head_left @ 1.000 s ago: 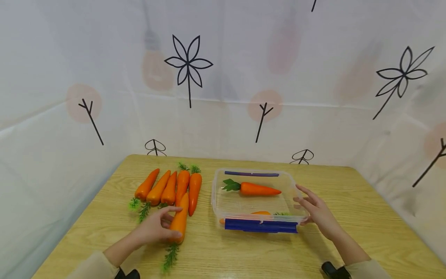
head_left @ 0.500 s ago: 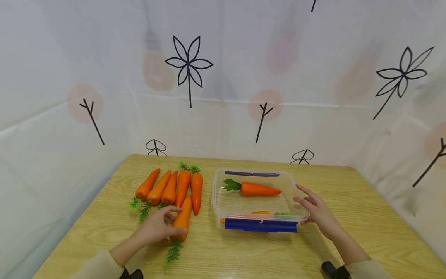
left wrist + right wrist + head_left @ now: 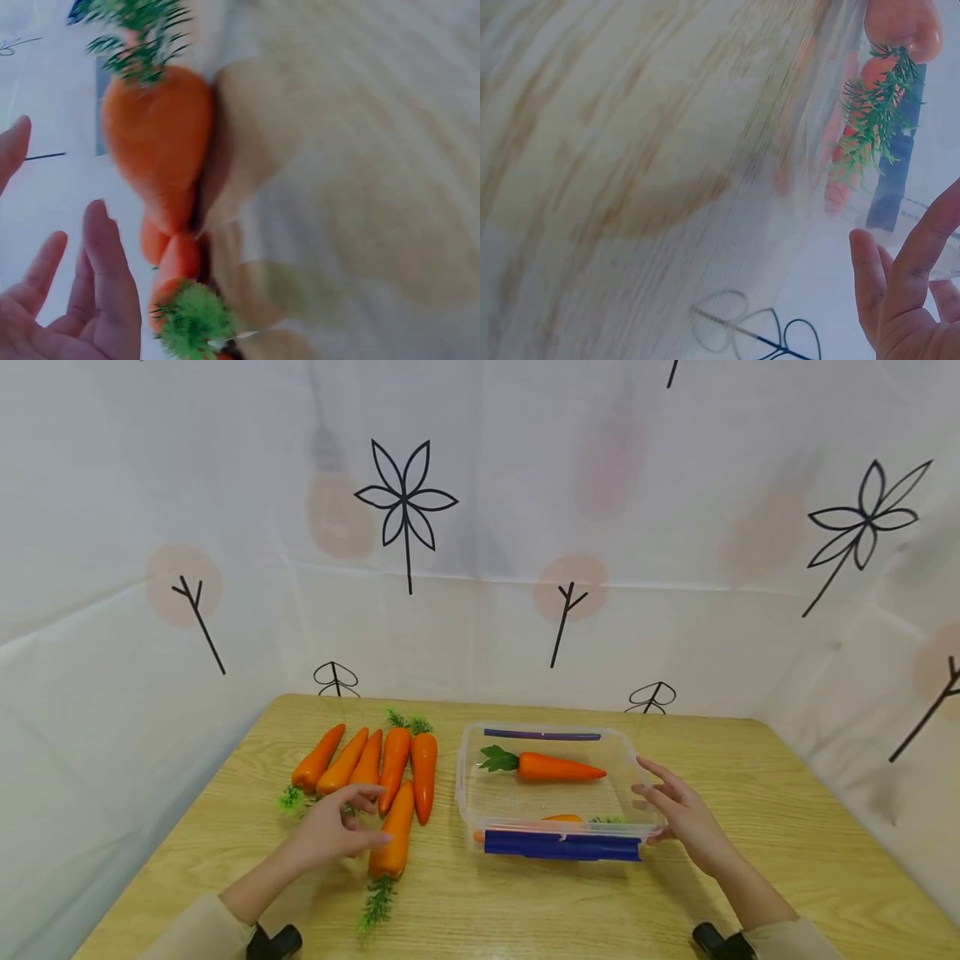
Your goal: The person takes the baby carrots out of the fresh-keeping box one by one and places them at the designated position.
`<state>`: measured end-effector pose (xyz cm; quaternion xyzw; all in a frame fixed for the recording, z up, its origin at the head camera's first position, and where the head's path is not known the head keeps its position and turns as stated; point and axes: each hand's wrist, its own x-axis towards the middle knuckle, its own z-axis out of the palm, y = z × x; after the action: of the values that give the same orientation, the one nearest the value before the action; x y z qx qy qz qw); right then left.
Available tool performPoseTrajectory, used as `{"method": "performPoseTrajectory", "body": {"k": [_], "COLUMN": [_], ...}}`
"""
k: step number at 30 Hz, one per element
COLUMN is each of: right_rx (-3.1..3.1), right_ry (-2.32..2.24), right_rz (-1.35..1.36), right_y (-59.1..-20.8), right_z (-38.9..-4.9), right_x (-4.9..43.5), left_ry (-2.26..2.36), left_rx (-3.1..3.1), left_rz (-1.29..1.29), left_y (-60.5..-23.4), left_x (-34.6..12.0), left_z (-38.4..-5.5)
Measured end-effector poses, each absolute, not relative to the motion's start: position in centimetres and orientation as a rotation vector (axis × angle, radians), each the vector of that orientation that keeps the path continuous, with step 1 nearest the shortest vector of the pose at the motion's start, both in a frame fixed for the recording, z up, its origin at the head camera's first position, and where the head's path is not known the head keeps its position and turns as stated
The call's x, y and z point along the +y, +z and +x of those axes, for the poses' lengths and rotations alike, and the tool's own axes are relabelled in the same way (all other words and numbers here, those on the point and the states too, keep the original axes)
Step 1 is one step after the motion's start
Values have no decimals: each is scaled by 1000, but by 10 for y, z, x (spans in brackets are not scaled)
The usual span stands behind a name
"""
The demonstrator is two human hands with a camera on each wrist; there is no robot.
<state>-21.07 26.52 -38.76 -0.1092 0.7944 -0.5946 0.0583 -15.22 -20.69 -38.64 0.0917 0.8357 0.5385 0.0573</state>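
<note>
My left hand [image 3: 330, 831] hovers beside the nearest toy carrot [image 3: 392, 847], fingers spread and apart from it. That carrot lies on the table, its green top toward me. In the left wrist view the fingers [image 3: 105, 277] are extended, with a gap between them and the carrot [image 3: 157, 127]. At the right end of a clear plastic box [image 3: 525, 800], my right hand [image 3: 688, 822] rests its loosely extended fingers against the wall. Inside the box lies a leafy-topped carrot [image 3: 558, 767]; another carrot [image 3: 562, 817] is partly hidden behind the front rim.
Several more toy carrots [image 3: 423, 777] lie side by side behind my left hand, left of the box. A blue latch flap [image 3: 562, 845] hangs along the box's front. A patterned white cloth [image 3: 480, 635] stands behind the wooden table [image 3: 570, 910].
The nearest carrot has shifted slightly right, away from the row. My left hand held it, then let go and drew back a little to the left. The right hand has stayed at the box.
</note>
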Motion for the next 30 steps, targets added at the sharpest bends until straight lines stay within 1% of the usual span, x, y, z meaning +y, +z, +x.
{"method": "performPoseTrajectory", "body": {"k": [4,13,30], "right_rx": [2412,2410,2425], "right_ry": [-1798,-1801,-1797], "right_rz": [-329,-325,-317], "right_y": [-388,-389,-388], "right_z": [-211,-212,-211], "right_x": [266,267,265], "left_ry": [1625,1544,1443], "left_rx": [2606,2777,2848], "left_rz": [305,453,508], "left_y": [-376,-352,-324], "left_x": [-206,-200,-177], "left_z": [-156,-169,-199]}}
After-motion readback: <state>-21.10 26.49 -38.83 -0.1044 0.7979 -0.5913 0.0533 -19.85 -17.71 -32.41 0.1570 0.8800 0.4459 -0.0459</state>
